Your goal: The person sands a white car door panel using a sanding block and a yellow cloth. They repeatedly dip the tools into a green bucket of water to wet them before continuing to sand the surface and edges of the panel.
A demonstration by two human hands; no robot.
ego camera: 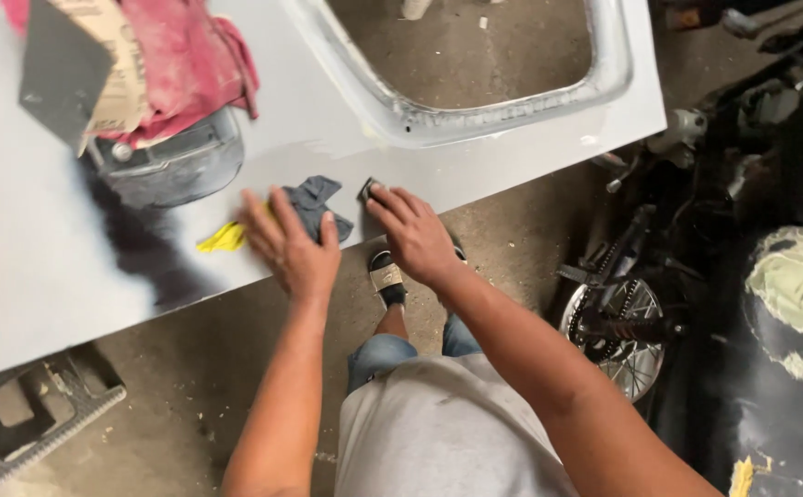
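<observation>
Nearest the lens, a grey shirt front (pixel 447 433) and faded blue jeans (pixel 392 354), with one foot in a black and tan sandal (pixel 387 276) on the floor below. Both bare forearms stretched forward and up toward the panel edge. Left hand (pixel 289 241) laid flat, palm down, fingers spread, pressing on a crumpled dark grey cloth (pixel 317 204) that sticks out past the fingertips; a scrap of bright yellow material (pixel 223 238) just beside that hand on its outer side. Right hand (pixel 412 232) arched, fingers pressed together, tips bearing down on a small dark sanding piece (pixel 367 190), held against the surface right at the fingertips and close beside the cloth. Underneath both, a large pale grey painted metal panel (pixel 33 248), glossy, with a dark smudged patch and a rounded window opening (pixel 475 118) rimmed in bare metal. At the far end of the panel, a pink rag (pixel 190 60), folded sheets of sandpaper (pixel 70 64) and a round dark dish (pixel 176 166). Rough concrete floor (pixel 512 248) beneath, a grey hollow block (pixel 33 414) propping the panel, a motorcycle wheel with chain (pixel 618 336) to the right.
</observation>
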